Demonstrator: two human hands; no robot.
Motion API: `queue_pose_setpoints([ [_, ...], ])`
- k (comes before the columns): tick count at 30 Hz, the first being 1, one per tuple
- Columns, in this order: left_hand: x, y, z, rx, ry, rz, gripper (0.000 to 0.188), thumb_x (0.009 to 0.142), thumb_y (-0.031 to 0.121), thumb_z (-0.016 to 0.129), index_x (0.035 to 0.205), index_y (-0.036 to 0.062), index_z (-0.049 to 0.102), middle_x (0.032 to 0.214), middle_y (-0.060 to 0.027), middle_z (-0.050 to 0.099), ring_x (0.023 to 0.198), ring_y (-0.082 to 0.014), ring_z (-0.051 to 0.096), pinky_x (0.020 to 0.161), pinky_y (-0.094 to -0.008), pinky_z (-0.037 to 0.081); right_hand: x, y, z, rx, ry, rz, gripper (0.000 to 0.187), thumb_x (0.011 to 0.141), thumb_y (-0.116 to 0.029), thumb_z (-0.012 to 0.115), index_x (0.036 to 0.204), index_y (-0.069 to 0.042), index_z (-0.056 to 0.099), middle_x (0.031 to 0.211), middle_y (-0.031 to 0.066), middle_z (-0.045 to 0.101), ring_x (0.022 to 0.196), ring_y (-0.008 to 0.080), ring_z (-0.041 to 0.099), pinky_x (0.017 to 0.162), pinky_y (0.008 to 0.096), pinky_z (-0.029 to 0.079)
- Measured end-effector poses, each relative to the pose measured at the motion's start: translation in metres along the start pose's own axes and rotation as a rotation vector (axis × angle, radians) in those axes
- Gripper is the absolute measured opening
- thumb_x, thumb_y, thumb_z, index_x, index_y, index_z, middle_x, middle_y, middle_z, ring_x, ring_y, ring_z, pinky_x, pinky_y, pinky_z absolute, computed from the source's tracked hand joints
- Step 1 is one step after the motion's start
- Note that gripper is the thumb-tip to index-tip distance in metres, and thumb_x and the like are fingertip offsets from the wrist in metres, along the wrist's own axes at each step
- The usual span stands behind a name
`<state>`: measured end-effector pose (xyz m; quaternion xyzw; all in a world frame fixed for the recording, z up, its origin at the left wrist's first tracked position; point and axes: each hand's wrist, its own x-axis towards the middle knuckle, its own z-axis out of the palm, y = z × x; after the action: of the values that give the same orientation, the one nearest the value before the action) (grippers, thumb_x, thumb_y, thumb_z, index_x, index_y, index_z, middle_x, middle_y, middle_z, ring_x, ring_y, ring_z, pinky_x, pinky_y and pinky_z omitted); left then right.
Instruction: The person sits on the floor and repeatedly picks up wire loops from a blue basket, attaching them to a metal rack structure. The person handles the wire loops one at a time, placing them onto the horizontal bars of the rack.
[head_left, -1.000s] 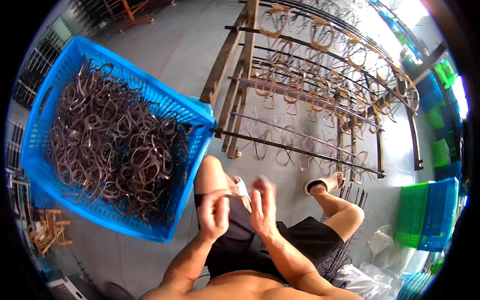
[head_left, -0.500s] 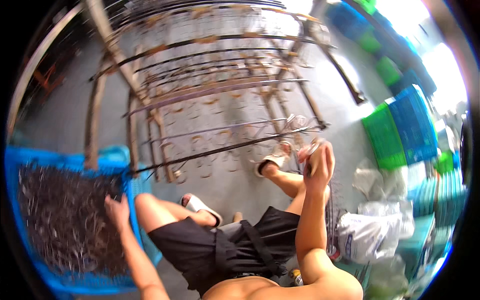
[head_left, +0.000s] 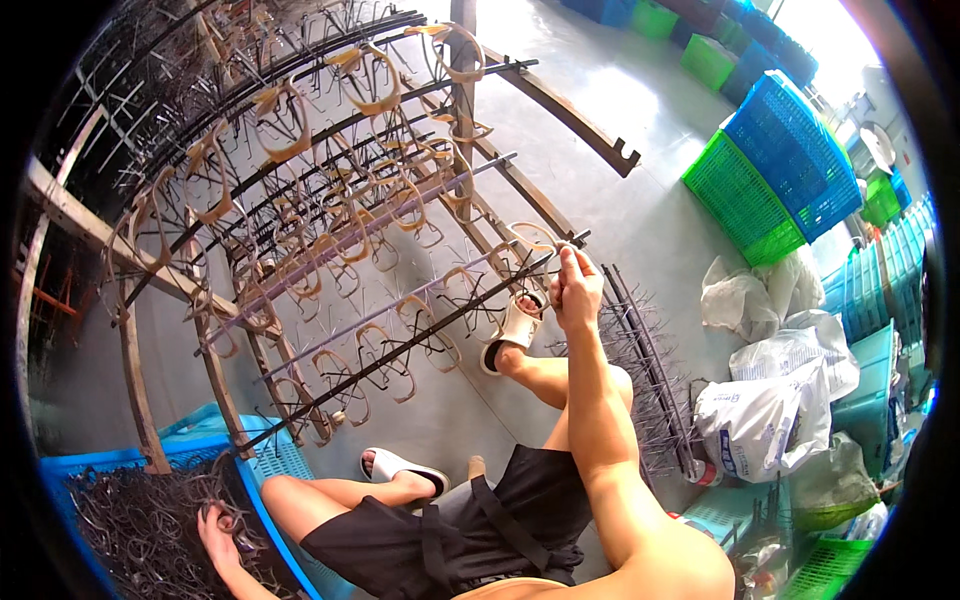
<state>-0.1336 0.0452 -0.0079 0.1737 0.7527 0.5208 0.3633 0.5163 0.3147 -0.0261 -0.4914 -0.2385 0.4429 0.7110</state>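
My right hand (head_left: 577, 288) is raised at the near right end of a metal rack (head_left: 165, 270). Its fingers pinch a pale amber eyeglass frame (head_left: 532, 240) beside the tip of a dark bar (head_left: 450, 305). Down at the left, my left hand (head_left: 220, 540) reaches into a blue basket (head_left: 150, 455) heaped with dark curved pieces (head_left: 125, 530). The fingers are bent around one dark curved piece (head_left: 228, 517), partly hidden among the others. Several amber and clear eyeglass frames (head_left: 290, 125) hang in rows from the rack's bars.
A spiky dark rod bundle (head_left: 640, 360) leans right of my leg. White plastic bags (head_left: 770, 415), teal crates (head_left: 870, 290) and a stacked green and blue basket (head_left: 790, 170) stand further right. The rack's long arm (head_left: 570, 120) juts out over the grey floor (head_left: 600, 60).
The view has shifted and sharpened. My left hand has moved from above the pieces down among them. My right hand has brought its eyeglass frame to the bar's end.
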Motion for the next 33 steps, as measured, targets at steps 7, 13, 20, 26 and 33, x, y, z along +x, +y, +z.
queue_pose_setpoints([
  [7,0.011,-0.008,0.001,-0.338,0.147,-0.064,0.024,0.09,0.028,0.054,0.106,0.0131,0.063,0.08,0.0063,0.057,0.072,-0.007,0.05,0.067,-0.0235,0.037,0.001,0.009,0.006,0.175,-0.063,0.058,0.018,0.091,-0.018,0.056,0.095,-0.002,0.062,0.05,-0.0056,0.04,0.036,0.0042,0.037,0.032,0.0198,0.027],
  [13,0.023,-0.027,-0.016,-0.259,0.086,0.018,0.022,0.085,0.028,0.063,0.1,0.0125,0.064,0.076,0.005,0.052,0.073,-0.0068,0.049,0.065,-0.0254,0.04,-0.005,0.015,0.015,0.111,-0.132,-0.009,0.021,0.091,-0.019,0.057,0.099,-0.001,0.063,0.05,-0.0047,0.044,0.037,0.0036,0.038,0.034,0.0197,0.028],
  [20,0.005,-0.018,0.021,-0.015,0.508,0.312,0.04,0.09,0.031,0.058,0.119,0.0045,0.049,0.069,0.0023,0.047,0.061,-0.0074,0.044,0.056,-0.0215,0.037,-0.019,0.014,0.017,-0.263,-0.149,-0.082,0.02,0.091,-0.02,0.058,0.101,-0.003,0.064,0.053,-0.0057,0.047,0.039,0.0017,0.038,0.035,0.0189,0.029],
  [26,-0.01,-0.006,0.033,-0.221,0.405,0.327,0.036,0.092,0.028,0.056,0.118,0.0046,0.05,0.067,0.0025,0.042,0.058,-0.0059,0.034,0.052,-0.0221,0.029,-0.012,-0.003,0.022,-0.441,-0.109,-0.179,0.018,0.09,-0.018,0.059,0.1,-0.004,0.066,0.058,-0.0074,0.047,0.045,0.0012,0.037,0.036,0.02,0.029],
  [33,-0.021,-0.008,-0.02,-0.609,0.322,0.21,0.027,0.089,0.032,0.059,0.071,0.0134,0.049,0.061,0.006,0.035,0.053,-0.0053,0.033,0.049,-0.0222,0.03,0.01,0.001,0.026,-0.39,-0.059,-0.016,0.022,0.088,-0.021,0.058,0.097,-0.003,0.067,0.075,-0.0004,0.061,0.049,0.0072,0.045,0.043,0.0234,0.036],
])
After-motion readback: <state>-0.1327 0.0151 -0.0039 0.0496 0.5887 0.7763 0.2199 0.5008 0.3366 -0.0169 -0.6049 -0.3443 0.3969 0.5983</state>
